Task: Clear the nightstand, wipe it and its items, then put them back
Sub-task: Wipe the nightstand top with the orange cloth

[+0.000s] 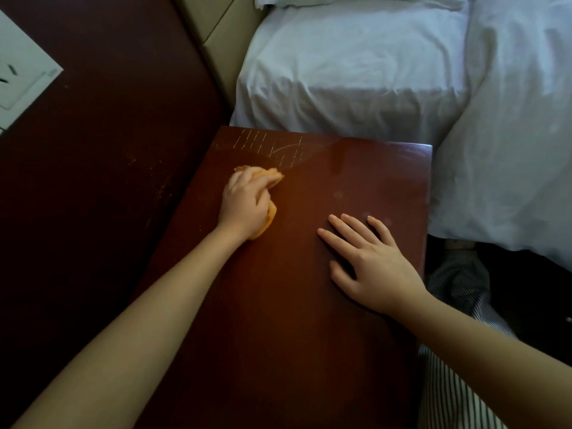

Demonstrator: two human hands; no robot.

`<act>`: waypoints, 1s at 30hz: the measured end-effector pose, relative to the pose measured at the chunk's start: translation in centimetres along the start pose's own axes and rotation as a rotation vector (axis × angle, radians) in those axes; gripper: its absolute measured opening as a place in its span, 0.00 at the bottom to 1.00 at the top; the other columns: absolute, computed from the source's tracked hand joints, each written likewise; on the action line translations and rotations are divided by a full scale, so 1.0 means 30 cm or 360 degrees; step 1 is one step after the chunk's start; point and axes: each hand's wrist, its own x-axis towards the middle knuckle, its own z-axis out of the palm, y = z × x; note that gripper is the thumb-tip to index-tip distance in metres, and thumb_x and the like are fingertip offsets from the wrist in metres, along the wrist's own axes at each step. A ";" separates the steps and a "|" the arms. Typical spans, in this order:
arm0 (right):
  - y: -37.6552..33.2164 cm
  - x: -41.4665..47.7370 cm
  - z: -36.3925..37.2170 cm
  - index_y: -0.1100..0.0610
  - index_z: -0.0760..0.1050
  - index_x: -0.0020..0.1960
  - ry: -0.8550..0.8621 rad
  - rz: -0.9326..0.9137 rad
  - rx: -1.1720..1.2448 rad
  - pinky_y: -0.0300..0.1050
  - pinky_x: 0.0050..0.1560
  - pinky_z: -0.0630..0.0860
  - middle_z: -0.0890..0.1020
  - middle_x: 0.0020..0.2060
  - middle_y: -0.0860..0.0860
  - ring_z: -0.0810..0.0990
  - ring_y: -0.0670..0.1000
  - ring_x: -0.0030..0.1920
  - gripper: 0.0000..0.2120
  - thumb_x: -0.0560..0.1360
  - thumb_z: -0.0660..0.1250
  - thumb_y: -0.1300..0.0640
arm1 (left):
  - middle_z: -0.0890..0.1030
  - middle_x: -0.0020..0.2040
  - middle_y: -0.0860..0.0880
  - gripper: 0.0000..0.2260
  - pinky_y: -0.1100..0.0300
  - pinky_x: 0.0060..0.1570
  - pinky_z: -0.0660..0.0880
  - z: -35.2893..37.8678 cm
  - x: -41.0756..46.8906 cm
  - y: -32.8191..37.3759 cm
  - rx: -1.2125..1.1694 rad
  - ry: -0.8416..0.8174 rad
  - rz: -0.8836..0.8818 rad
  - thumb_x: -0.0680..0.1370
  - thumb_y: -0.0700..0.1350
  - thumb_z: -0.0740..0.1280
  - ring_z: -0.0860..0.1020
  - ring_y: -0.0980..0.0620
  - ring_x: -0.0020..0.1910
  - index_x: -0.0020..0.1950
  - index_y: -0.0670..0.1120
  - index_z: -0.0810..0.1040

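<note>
Orange cloth [266,196] is bunched in your left hand [244,205], fingers curled around it, pressed on the nightstand [278,305] near its far left corner. Your right hand [371,261] lies flat on the wood, fingers straight, holding nothing. You are in the wiping step, I think; no items are on top. Next, sweep toward the scratch marks [269,147] and the right side beside the bed [356,72].

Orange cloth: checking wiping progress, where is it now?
In the head view, the cloth is gripped by the left hand on the nightstand, far-left, beside the scratches.
</note>
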 end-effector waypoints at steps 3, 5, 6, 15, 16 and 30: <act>-0.003 0.002 0.001 0.51 0.72 0.68 0.0003 0.0000 -0.0002 0.53 0.68 0.53 0.73 0.67 0.53 0.70 0.55 0.68 0.25 0.73 0.54 0.46 | 0.74 0.63 0.51 0.18 0.56 0.61 0.62 -0.049 -0.063 -0.072 -0.0027 -0.0062 0.0062 0.77 0.37 0.59 0.67 0.50 0.63 0.63 0.52 0.76; -0.002 0.001 0.001 0.51 0.72 0.68 0.0006 0.0001 -0.0001 0.53 0.70 0.53 0.73 0.67 0.53 0.70 0.54 0.68 0.25 0.74 0.54 0.46 | 0.73 0.63 0.49 0.18 0.55 0.61 0.63 -0.074 -0.065 -0.118 0.0006 -0.0024 -0.0031 0.78 0.38 0.59 0.67 0.48 0.63 0.64 0.52 0.76; -0.001 0.001 0.001 0.51 0.72 0.68 0.0007 0.0004 -0.0002 0.53 0.70 0.54 0.73 0.68 0.53 0.70 0.54 0.69 0.25 0.74 0.54 0.46 | 0.73 0.63 0.48 0.17 0.54 0.61 0.64 -0.077 -0.052 -0.130 0.0038 0.0022 -0.0108 0.78 0.38 0.58 0.67 0.47 0.63 0.64 0.51 0.75; -0.002 -0.001 0.000 0.50 0.71 0.68 -0.0020 0.0006 -0.0008 0.57 0.70 0.58 0.72 0.68 0.53 0.69 0.54 0.69 0.25 0.74 0.53 0.46 | 0.71 0.66 0.48 0.17 0.53 0.64 0.61 0.048 0.038 0.083 0.0140 0.0185 -0.0368 0.79 0.40 0.57 0.66 0.47 0.66 0.65 0.51 0.74; -0.003 -0.001 0.000 0.50 0.71 0.68 -0.0022 0.0004 -0.0007 0.58 0.70 0.59 0.72 0.68 0.53 0.69 0.54 0.69 0.25 0.74 0.53 0.46 | 0.72 0.65 0.48 0.17 0.53 0.64 0.62 0.048 0.020 0.091 0.0114 0.0131 -0.0252 0.79 0.40 0.57 0.66 0.47 0.65 0.65 0.51 0.74; -0.005 -0.001 0.002 0.51 0.73 0.67 0.0030 0.0005 0.0013 0.54 0.70 0.55 0.73 0.67 0.54 0.70 0.55 0.68 0.25 0.73 0.54 0.47 | 0.70 0.67 0.47 0.17 0.50 0.65 0.63 0.031 0.040 0.066 0.0218 0.0190 -0.0439 0.80 0.42 0.56 0.65 0.46 0.66 0.67 0.51 0.72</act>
